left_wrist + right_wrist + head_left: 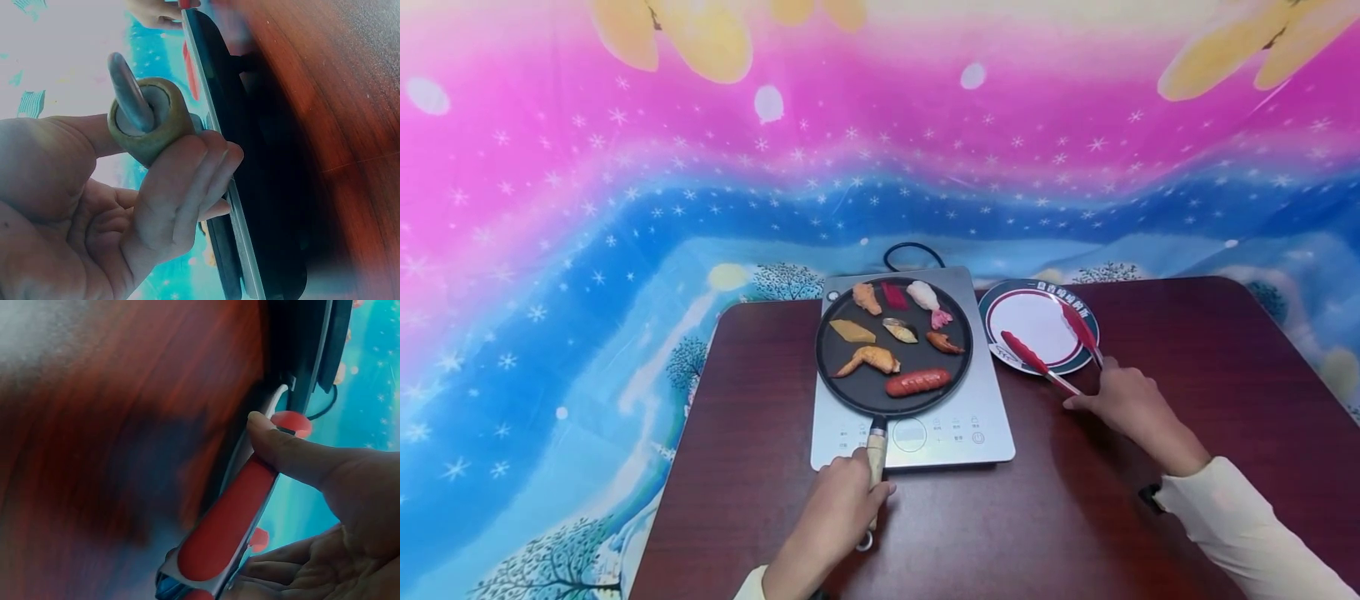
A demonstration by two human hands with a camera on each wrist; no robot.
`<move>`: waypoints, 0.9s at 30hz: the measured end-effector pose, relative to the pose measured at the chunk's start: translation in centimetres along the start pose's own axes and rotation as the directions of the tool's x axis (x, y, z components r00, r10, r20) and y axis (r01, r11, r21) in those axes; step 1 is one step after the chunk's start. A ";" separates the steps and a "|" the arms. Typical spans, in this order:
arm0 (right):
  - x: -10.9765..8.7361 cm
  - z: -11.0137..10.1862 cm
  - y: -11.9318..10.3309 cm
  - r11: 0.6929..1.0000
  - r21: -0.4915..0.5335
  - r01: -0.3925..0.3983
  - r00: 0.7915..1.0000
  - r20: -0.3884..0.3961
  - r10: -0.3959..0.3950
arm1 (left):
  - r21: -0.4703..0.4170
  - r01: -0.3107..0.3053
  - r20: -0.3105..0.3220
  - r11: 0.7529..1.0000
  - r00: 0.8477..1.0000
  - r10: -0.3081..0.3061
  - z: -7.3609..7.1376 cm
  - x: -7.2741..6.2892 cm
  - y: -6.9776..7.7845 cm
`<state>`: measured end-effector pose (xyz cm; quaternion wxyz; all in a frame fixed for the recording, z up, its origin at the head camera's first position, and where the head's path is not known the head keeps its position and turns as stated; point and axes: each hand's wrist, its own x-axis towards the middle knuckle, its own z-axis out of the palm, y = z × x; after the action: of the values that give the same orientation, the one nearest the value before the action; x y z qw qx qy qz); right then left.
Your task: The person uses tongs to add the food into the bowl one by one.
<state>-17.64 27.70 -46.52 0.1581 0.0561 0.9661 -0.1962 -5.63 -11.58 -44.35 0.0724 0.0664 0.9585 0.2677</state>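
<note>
My left hand [842,502] grips the pale handle [876,457] of a round black frying pan [837,357]. In the left wrist view, the fingers curl against the handle's end [153,140], which has a metal hanging loop. Red-tipped metal tongs [1028,353] are in my right hand [1138,412], their two arms spread over a white plate [1026,321] with a dark green rim. The right wrist view has my thumb [275,440] on one arm of the tongs. In the pan lie a scored sausage [917,382], a chicken wing [874,358] and several other food pieces.
Under the pan is a silver induction cooker [988,425] with touch controls along its front, and a black cord [913,244] loops behind it. Everything stands on a dark red-brown table [737,417]. A patterned cloth [850,150] hangs behind the table.
</note>
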 end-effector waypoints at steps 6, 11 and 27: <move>0.1 0.4 -0.1 0.999 -0.030 -0.030 0.999 0.014 0.031 | 0.003 -0.007 -0.004 1.000 1.000 0.007 -0.1 0.0 -0.1; 0.0 0.3 -0.2 0.996 -0.087 -0.035 0.999 -0.001 0.035 | 0.001 -0.002 -0.004 1.000 1.000 0.002 -0.1 0.1 -0.1; 0.4 0.8 -0.1 0.995 -0.084 -0.050 0.998 0.029 0.053 | 0.004 0.016 0.011 1.000 1.000 -0.016 -0.2 0.2 -0.1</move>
<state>-17.83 27.25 -47.35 0.1802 0.0713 0.9691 -0.1524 -5.87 -11.74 -44.29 0.0797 0.0604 0.9591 0.2649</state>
